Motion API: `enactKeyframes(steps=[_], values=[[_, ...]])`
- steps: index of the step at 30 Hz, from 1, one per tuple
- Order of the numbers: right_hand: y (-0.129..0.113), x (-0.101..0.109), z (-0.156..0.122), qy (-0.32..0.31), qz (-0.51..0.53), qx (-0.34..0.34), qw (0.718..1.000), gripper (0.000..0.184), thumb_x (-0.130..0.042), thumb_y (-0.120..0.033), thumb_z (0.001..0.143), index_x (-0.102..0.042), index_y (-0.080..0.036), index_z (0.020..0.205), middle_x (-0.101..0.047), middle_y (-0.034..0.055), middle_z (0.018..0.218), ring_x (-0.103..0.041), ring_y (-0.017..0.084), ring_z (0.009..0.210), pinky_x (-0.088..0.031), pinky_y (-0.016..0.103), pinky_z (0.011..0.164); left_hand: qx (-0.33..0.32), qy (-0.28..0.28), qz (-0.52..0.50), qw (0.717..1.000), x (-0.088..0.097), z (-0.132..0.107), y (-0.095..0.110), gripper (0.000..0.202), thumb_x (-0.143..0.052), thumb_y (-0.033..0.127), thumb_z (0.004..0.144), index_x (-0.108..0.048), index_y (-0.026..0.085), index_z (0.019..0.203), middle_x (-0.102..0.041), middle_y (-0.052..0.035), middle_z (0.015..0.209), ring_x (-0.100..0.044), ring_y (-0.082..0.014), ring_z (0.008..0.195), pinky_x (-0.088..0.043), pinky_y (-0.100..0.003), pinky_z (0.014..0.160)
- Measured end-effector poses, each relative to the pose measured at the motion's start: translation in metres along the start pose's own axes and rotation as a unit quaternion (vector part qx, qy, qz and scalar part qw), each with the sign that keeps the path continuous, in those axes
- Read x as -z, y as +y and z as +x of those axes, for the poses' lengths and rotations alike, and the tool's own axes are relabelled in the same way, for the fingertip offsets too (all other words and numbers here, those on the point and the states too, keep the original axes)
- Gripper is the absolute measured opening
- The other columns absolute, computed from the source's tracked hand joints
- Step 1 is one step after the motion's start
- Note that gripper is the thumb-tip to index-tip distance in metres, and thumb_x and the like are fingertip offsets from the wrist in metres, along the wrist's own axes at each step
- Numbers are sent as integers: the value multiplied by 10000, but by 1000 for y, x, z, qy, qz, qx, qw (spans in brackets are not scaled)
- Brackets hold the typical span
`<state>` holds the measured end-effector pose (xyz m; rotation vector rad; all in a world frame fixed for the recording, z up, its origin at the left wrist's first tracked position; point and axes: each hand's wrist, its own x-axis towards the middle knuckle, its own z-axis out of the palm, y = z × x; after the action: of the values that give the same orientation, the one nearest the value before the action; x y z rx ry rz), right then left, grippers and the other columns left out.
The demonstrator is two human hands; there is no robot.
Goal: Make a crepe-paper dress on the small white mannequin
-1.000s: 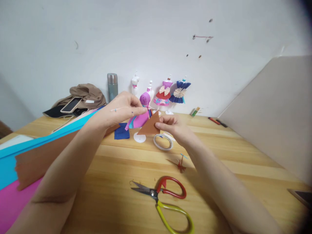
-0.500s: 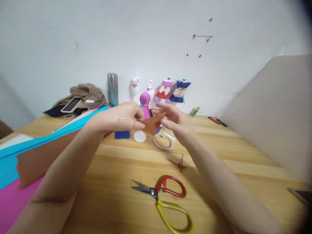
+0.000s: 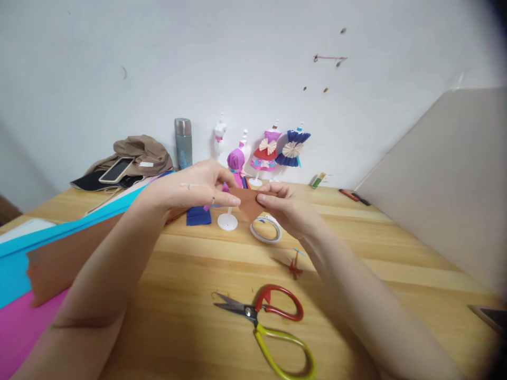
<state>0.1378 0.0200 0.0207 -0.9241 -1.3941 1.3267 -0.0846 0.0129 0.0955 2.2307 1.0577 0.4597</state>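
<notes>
A small piece of brown paper (image 3: 249, 205) is stretched between my two hands above the table. My left hand (image 3: 202, 184) pinches its left side between thumb and fingers. At its upper right edge, my right hand (image 3: 281, 206) grips it with the thumb in front. Just behind my hands stands a small mannequin with a purple rosette (image 3: 236, 160), its lower part partly hidden. Its white round base (image 3: 227, 221) shows below the left hand. A roll of white tape (image 3: 253, 232) lies under the paper. Nearer me rest open scissors (image 3: 249, 311) with one red and one yellow handle.
Dressed mini mannequins (image 3: 266, 153) and a thermos (image 3: 183, 145) stand along the wall. Blue, brown and pink paper sheets (image 3: 59, 264) lie left, under my arm. A phone (image 3: 116, 170) rests by brown cloth (image 3: 138, 150). Brown scraps (image 3: 295, 268) lie right of centre.
My right hand has closed on the right edge of the brown paper, which it held only loosely or not at all before. The paper now sits lower and flatter.
</notes>
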Motion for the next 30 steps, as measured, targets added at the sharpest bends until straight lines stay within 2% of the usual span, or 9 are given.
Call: enactKeyframes(steps=[3,7,9,11,14,18,22,26,30], values=[[1,-3,0,-26,75,-41,996,326,-879,-373,510,-672,-209,702,-679,14,726,-598,158,657,-500,317,649,-44,-6,-1,999,1,1,-1,322,-703,280,698,-741,230,1013,-673,1,845,-581,-152,742,-382,-207,635],[2,-9,-1,-49,119,-80,988,303,-863,-357,530,-691,-250,754,-690,30,776,-590,177,656,-500,315,573,-113,56,-14,992,-1,-2,1,453,-697,195,690,-716,265,1138,-701,-29,1054,-621,-195,953,-436,-227,768],[2,-12,-3,-59,122,-104,985,312,-870,-371,519,-699,-250,749,-692,40,772,-587,181,641,-504,315,553,-147,85,-33,985,-6,-4,6,382,-664,160,710,-734,252,1073,-696,-38,1090,-618,-199,1008,-445,-243,822],[2,-13,-4,-68,123,-118,983,335,-882,-388,501,-704,-242,743,-690,40,753,-600,186,648,-519,317,565,-159,93,-42,982,-12,-4,12,218,-638,133,711,-749,217,878,-695,-40,1011,-620,-193,968,-451,-255,825],[2,-10,-4,-80,110,-94,986,371,-860,-490,553,-728,-244,799,-694,41,753,-640,202,719,-541,323,624,-128,103,-45,985,-16,-3,15,96,-626,117,707,-698,181,708,-663,-28,851,-601,-172,839,-448,-258,752],[2,0,-2,-64,55,34,996,492,-745,-666,664,-757,-272,959,-729,55,1020,-660,246,986,-547,358,780,-46,145,-38,988,-14,-2,12,75,-594,120,723,-646,165,694,-582,13,680,-528,-127,671,-377,-238,610],[5,0,-3,-62,-29,113,991,439,-798,-528,685,-744,-284,1046,-709,34,1158,-626,258,1108,-513,386,903,13,121,-61,991,-14,2,9,66,-585,117,706,-637,158,711,-566,19,641,-497,-105,611,-335,-233,562],[6,-7,-5,-26,-71,107,991,308,-815,-362,663,-748,-257,945,-741,16,996,-663,228,978,-504,387,900,10,106,-86,991,-16,8,7,19,-614,138,682,-624,153,687,-585,2,648,-533,-117,628,-359,-234,567],[4,-9,-6,-31,-76,78,994,234,-803,-374,646,-744,-239,828,-738,9,860,-667,211,860,-505,361,793,1,105,-88,991,-17,8,6,11,-632,157,685,-639,151,691,-591,0,643,-555,-125,643,-389,-230,581]])
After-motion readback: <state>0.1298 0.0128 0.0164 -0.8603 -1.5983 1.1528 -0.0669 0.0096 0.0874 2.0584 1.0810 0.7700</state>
